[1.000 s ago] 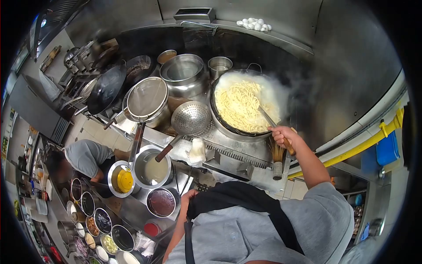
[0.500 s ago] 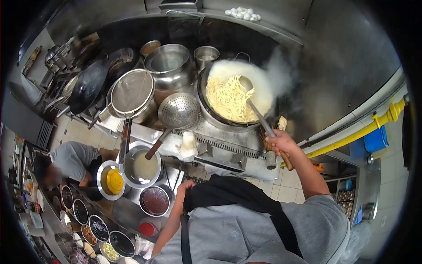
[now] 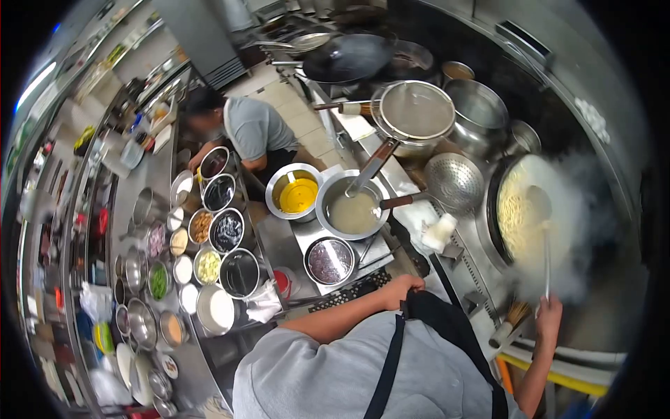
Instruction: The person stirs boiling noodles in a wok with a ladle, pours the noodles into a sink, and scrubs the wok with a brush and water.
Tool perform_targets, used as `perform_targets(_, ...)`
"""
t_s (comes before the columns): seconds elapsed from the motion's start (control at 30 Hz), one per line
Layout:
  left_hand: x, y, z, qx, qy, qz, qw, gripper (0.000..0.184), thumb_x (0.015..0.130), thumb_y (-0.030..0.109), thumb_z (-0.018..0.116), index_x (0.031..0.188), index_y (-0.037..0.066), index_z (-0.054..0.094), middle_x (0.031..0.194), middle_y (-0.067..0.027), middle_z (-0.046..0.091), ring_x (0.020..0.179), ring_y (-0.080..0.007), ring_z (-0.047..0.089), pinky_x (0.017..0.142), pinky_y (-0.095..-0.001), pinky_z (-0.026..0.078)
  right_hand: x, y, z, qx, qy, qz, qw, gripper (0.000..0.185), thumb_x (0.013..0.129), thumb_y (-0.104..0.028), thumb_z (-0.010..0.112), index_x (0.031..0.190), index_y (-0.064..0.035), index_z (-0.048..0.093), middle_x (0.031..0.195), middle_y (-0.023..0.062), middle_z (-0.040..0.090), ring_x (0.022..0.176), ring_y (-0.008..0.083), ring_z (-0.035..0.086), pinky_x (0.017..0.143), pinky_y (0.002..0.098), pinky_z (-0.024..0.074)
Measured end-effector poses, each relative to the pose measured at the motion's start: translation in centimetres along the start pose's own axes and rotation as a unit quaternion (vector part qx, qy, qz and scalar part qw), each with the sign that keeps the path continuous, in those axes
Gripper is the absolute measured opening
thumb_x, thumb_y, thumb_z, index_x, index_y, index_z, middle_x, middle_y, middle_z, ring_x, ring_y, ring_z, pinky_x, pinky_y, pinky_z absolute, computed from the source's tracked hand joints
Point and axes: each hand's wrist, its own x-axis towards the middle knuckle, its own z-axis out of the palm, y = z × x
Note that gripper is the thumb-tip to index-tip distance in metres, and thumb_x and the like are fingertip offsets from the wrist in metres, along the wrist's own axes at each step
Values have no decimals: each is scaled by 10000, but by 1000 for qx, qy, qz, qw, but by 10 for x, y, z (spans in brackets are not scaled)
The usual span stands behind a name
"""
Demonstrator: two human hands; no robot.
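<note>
- Wok (image 3: 495, 209): sitting on the stove (image 3: 469, 227); noodles (image 3: 512, 206) are lying in it, and steam (image 3: 583, 237) is blurring its right rim.
- Right hand (image 3: 549, 314): closing around the handle of the ladle (image 3: 547, 260) on the near side of the wok; the ladle's bowl is resting within the wok's outline, its depth hidden by steam.
- Left hand (image 3: 408, 283): lying well apart from the wok, to its left and nearer the body, against the black apron (image 3: 447, 314). Fingers are curling in; cannot tell whether they are clamping anything.
- Brush (image 3: 516, 315): lying on the near side of the wok, just beside the right hand, leaving a narrow gap there.
- Perforated skimmer (image 3: 453, 181): sitting close to the wok's left rim, its wooden handle projecting over the stove's front edge.
- White cloth (image 3: 438, 232): lying left of the wok, near that same edge.
- Strainer (image 3: 417, 109): resting over a pot, farther left of the wok, beyond the skimmer.
- Pot of yellow liquid (image 3: 297, 194) and pot of cloudy liquid (image 3: 354, 209): standing side by side, well left of the wok.
- Co-worker (image 3: 258, 129): bending over containers (image 3: 240, 273), farther left of the wok, well apart from both hands.
</note>
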Motion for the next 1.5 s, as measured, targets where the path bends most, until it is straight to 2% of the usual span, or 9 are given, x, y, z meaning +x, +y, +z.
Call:
perform_targets(0.13,-4,-2,15,-23,25,-42,999,303,729,254,685,714,10,507,610,-112,486,583,-212,467,564,-359,392,55,100,22,-35,124,-139,982,280,916,-117,533,1133,51,590,749,99,582,615,165,534,568,336,441)
perform_targets(0.27,-6,5,16,-33,28,-50,998,285,685,229,668,717,5,494,625,-114,472,604,-213,464,579,-343,383,31,28,16,-56,-28,-5,998,373,913,-172,556,1223,35,552,953,240,638,888,348,605,848,420,461)
perform_targets(0.33,-10,-2,20,-25,37,-35,998,293,654,232,663,726,3,495,633,-115,473,615,-218,468,586,-347,383,27,26,5,56,-10,7,998,295,913,-144,554,1158,17,592,716,65,533,576,131,487,527,318,419)
perform_targets(0.43,-13,-26,28,3,46,22,999,328,621,254,632,802,-3,537,717,-126,535,686,-218,505,649,-348,421,14,14,4,-34,80,-191,978,333,890,-142,562,1180,19,587,847,184,653,790,260,630,722,366,493)
perform_targets(0.5,-6,-19,35,-187,91,-244,947,198,682,198,593,760,24,544,712,-72,517,716,-125,493,663,-315,424,8,-3,11,-187,23,-45,981,419,883,-284,593,1202,-13,582,1034,242,645,969,316,635,837,397,478)
perform_targets(0.7,2,-27,39,-81,15,-126,989,168,663,99,671,688,52,512,649,41,453,634,-70,417,574,-248,361,16,1,-18,46,-41,-13,998,422,918,-184,581,1331,-109,537,596,-9,484,422,91,425,364,281,344)
perform_targets(1.2,-37,8,30,-95,114,-174,974,232,673,139,678,653,61,460,655,46,435,643,-65,391,562,-243,325,168,20,12,12,-14,94,995,164,871,-123,543,859,40,538,552,43,483,350,186,428,325,334,376)
perform_targets(1.33,-52,-13,31,-90,147,-162,972,229,663,147,677,657,63,464,647,36,426,642,-74,392,567,-243,328,169,20,29,512,-333,226,759,124,856,-107,540,749,-62,496,521,-32,426,374,68,404,339,226,361)
perform_targets(1.5,-45,16,27,-66,135,-148,978,227,666,150,671,659,67,460,642,39,419,637,-74,390,563,-245,325,148,3,33,678,-423,223,558,86,897,-66,476,823,-23,478,577,-53,409,381,16,367,324,187,333)
